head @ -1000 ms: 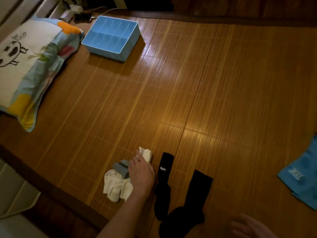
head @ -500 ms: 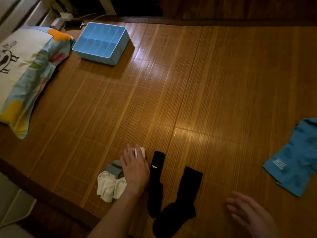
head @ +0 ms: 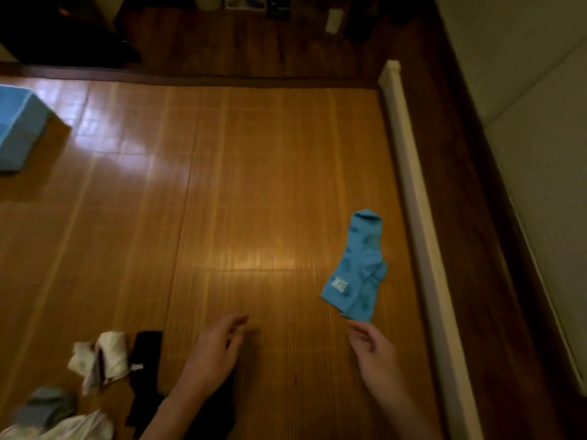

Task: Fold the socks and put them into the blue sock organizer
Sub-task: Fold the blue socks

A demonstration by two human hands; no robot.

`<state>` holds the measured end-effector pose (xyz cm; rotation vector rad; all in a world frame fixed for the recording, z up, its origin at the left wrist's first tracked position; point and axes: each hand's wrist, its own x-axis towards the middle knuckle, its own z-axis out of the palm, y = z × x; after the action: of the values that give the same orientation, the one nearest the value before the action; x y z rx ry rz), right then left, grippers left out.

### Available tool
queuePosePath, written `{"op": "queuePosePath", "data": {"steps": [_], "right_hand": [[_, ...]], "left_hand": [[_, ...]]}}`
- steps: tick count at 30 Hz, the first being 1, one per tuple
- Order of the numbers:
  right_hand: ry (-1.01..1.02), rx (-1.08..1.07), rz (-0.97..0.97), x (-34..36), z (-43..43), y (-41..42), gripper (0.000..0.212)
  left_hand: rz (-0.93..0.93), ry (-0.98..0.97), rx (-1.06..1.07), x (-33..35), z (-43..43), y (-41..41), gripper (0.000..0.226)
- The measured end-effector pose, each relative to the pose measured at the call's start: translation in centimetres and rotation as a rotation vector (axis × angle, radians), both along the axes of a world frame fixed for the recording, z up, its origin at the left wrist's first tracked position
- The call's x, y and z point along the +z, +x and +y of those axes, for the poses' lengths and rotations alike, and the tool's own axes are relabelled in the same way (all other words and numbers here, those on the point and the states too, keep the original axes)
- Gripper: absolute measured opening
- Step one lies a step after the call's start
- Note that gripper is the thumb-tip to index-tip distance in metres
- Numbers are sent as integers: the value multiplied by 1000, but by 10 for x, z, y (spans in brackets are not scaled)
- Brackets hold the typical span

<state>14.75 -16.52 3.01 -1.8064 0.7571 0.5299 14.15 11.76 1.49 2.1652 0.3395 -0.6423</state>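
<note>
A light blue sock point(head: 357, 268) lies flat on the bamboo mat point(head: 254, 185) at the right. My right hand point(head: 376, 354) hovers just below its lower end, fingers apart, holding nothing. My left hand point(head: 216, 347) is at bottom centre, open and empty, above the black socks point(head: 144, 360). White socks point(head: 101, 357) and a grey sock point(head: 44, 408) lie crumpled at the bottom left. The blue sock organizer point(head: 19, 131) sits at the left edge, mostly cut off.
A pale rail point(head: 409, 185) runs along the mat's right side, with dark wood floor point(head: 470, 217) beyond it. A dark border strip point(head: 190, 79) marks the mat's far edge. Dim objects stand on the floor at the top.
The view has swung right. My left hand has come off the white socks and moved right. My right hand has reached forward to the blue sock's lower end.
</note>
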Motion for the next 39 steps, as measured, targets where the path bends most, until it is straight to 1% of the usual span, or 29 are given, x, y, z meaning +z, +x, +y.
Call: {"op": "queuePosePath", "data": {"steps": [4, 5, 8, 10, 13, 15, 17, 19, 21, 24, 29, 31, 33, 35, 37, 39], "right_hand": [[-7, -91, 39, -1, -37, 8, 12], [-2, -123, 50, -3, -45, 10, 12], [4, -188, 62, -16, -65, 15, 16], [-8, -139, 71, -27, -74, 19, 20], [-77, 92, 67, -45, -81, 23, 29], [-234, 384, 26, -58, -83, 26, 36], [-411, 721, -52, -69, -81, 30, 32], [-484, 959, -134, -77, -79, 35, 27], [-514, 1093, -169, -84, -78, 40, 28], [-522, 1175, -176, -87, -77, 48, 34], [-523, 1201, -131, -82, -74, 56, 52], [-543, 1171, -141, -80, -74, 57, 58], [-530, 1089, -172, -75, -74, 56, 54], [-494, 910, -234, -63, -72, 56, 41], [-483, 654, -299, -44, -70, 56, 28], [-431, 395, -383, -18, -69, 57, 17]], "left_hand": [[183, -323, 256, 2, -60, 17, 42], [213, -356, 280, 1, -73, 22, 44], [267, -348, 235, -7, -104, 35, 43], [274, -335, 210, -13, -121, 44, 40], [292, -324, 157, -23, -140, 55, 41], [309, -306, 142, -32, -150, 61, 46], [315, -297, 135, -41, -158, 66, 48], [321, -305, 138, -48, -164, 67, 48], [324, -316, 149, -54, -166, 66, 46], [332, -308, 158, -61, -167, 60, 41], [381, -279, 178, -62, -166, 52, 30], [391, -284, 185, -58, -165, 50, 34], [393, -286, 191, -51, -163, 49, 37], [372, -290, 207, -41, -162, 49, 35], [340, -294, 227, -28, -160, 48, 31], [326, -291, 209, -9, -157, 48, 26]]}}
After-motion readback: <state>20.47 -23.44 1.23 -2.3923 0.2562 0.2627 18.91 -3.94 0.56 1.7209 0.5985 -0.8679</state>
